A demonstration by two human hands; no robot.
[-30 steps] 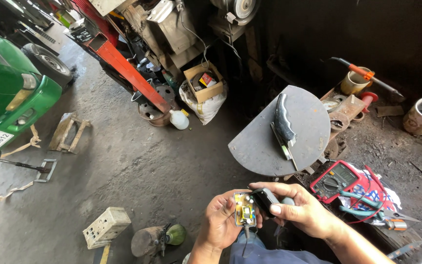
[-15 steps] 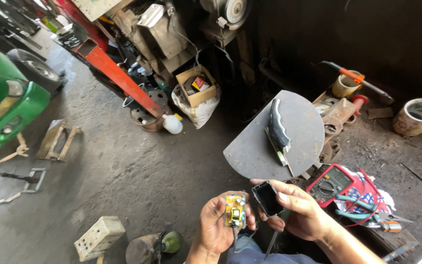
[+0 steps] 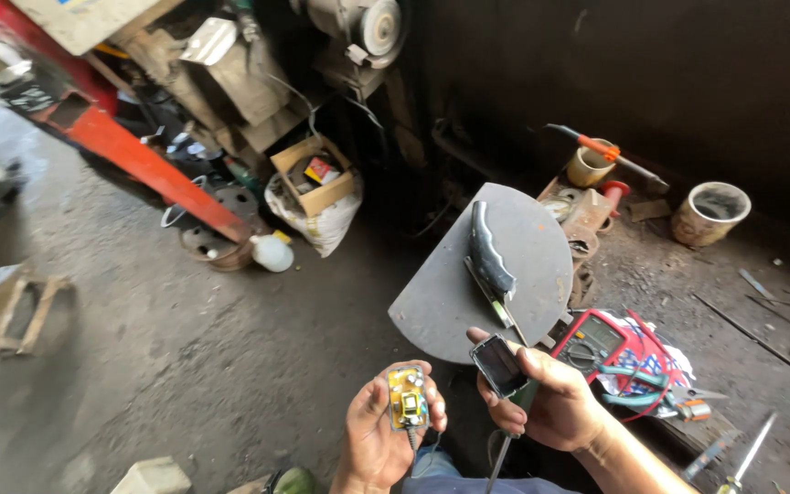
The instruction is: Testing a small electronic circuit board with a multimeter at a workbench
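Concrete floor (image 3: 185, 366) is stretching out on my far left, grey and stained, with a wooden frame (image 3: 16, 311) lying on it and a red steel beam (image 3: 139, 165) slanting down toward a white plastic jug (image 3: 273, 252). Just past that, a cardboard box (image 3: 314, 174) of odds and ends is sitting on a white sack.

Moving inward, my left hand (image 3: 386, 434) is closing its grip around a small yellow circuit board (image 3: 407, 399), fingers curled behind it and thumb along its edge, component side facing up at me, a wire trailing down from its lower end. My right hand (image 3: 546, 402) is gripping a small black rectangular casing (image 3: 498, 364) between thumb and fingers, held just beside the board but not touching it. A thin metal shaft is also hanging down below this hand; I cannot tell what tool it is.

As I judge it, I am comparing board and casing, and the next move is calling for lining the two up squarely without bending the wire.

Behind my hands, a grey half-round metal plate serving as a table (image 3: 450, 302) is carrying a dark curved handle (image 3: 489, 252). Further right, a red multimeter (image 3: 601, 340) with tangled leads is lying low, and a clay pot (image 3: 710, 212) is standing by the dark wall.
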